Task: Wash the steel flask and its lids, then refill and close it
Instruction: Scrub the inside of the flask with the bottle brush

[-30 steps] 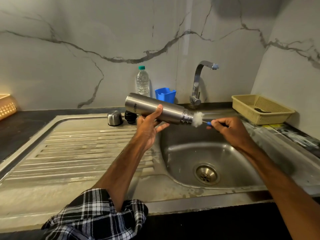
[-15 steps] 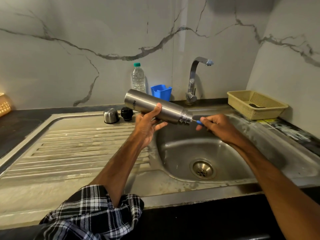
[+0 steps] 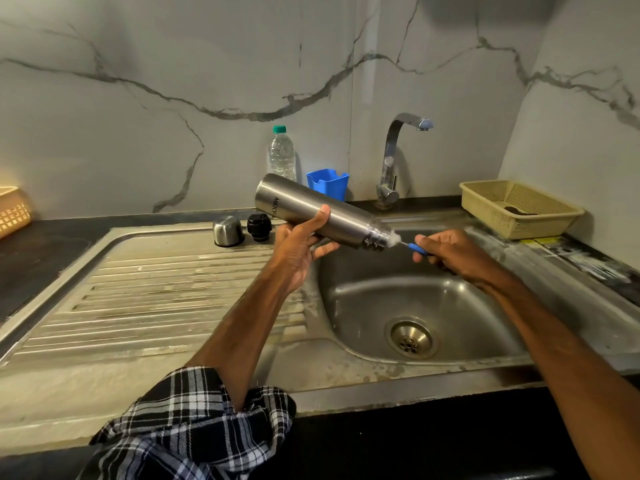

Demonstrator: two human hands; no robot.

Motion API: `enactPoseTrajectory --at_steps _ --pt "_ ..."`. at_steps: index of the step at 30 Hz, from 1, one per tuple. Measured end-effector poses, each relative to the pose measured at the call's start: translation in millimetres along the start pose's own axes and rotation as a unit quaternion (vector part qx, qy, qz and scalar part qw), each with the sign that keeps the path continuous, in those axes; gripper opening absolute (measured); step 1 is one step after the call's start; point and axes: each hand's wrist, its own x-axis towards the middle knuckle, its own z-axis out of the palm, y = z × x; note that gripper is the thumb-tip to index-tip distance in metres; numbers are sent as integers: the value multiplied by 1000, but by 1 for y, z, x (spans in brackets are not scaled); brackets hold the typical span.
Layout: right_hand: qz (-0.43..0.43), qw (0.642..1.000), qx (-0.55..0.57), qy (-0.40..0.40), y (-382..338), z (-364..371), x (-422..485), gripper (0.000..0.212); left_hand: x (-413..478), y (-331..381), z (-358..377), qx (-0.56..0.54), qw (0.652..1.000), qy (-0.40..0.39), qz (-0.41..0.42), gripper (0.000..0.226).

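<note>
My left hand (image 3: 300,249) grips the steel flask (image 3: 311,211) on its side above the left rim of the sink basin (image 3: 363,299), mouth pointing right. My right hand (image 3: 453,252) holds the blue handle of a bottle brush (image 3: 412,246); its white bristles are partly inside the flask's mouth, with a tuft showing. On the draining board behind stand the steel cap (image 3: 227,231) and the black inner lid (image 3: 259,227), side by side.
A tap (image 3: 391,161) rises behind the basin, spout over it. A clear water bottle (image 3: 282,154) and a blue plastic holder (image 3: 327,183) stand at the wall. A beige basket (image 3: 519,207) sits at the right, another basket (image 3: 12,211) at the far left.
The brush went deep into the flask half a second ago and has now drawn partly back out, bristles showing at the mouth again. The flask stays in my left hand.
</note>
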Motion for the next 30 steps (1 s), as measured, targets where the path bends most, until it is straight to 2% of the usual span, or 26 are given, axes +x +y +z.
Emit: enactPoseTrajectory --at_steps 4,9,13,19,23,30 --pt "-9 1000 3 12 6 -1 1 32 3 1 -4 -21 999 26 10 76" --pt "-87 996 -4 15 7 17 5 25 5 0 -5 -5 1000 20 2 62" --pt "-97 994 -37 47 12 2 4 12 9 4 -14 -37 998 55 13 70" --pt "-131 987 -71 66 1 25 4 21 6 -3 0 -24 999 40 -2 70" --pt "-124 982 -66 123 9 7 3 26 10 3 -10 -43 997 68 2 71" --pt "-212 956 -137 147 -4 22 2 28 7 0 -1 -40 998 56 -10 69"
